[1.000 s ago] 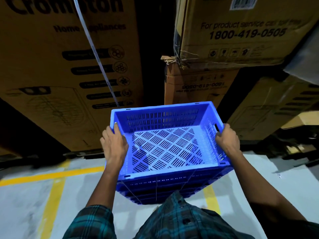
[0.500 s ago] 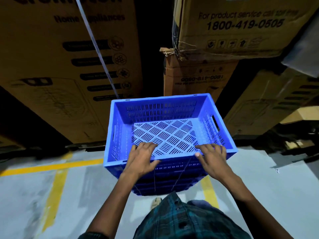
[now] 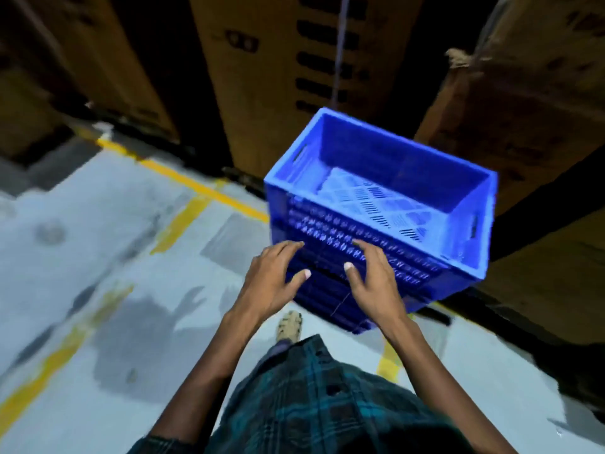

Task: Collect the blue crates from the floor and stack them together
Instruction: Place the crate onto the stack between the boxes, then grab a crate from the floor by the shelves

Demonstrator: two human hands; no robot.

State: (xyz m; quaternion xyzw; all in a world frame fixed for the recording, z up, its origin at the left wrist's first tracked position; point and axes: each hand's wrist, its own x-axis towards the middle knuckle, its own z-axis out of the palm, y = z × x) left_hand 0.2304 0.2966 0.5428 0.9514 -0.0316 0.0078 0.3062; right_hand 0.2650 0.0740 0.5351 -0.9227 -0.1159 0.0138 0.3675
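A stack of blue slotted crates (image 3: 386, 224) stands on the grey floor in front of me, the top one empty with its perforated bottom showing. My left hand (image 3: 271, 280) hovers by the near wall of the stack with fingers spread, holding nothing. My right hand (image 3: 371, 276) is beside it, fingers also apart, fingertips against or just off the crate wall. The picture is blurred by motion, so contact is hard to judge.
Tall brown cardboard boxes (image 3: 271, 70) rise right behind and to the right of the stack. Yellow lines (image 3: 183, 178) mark the concrete floor on the left. My shoe (image 3: 289, 326) shows below the crates, my checked shirt (image 3: 320, 404) lower down.
Both hands have left the top crate's rim and dropped to its near wall. The view has swung left, so the stack now sits to the right and looks rotated.
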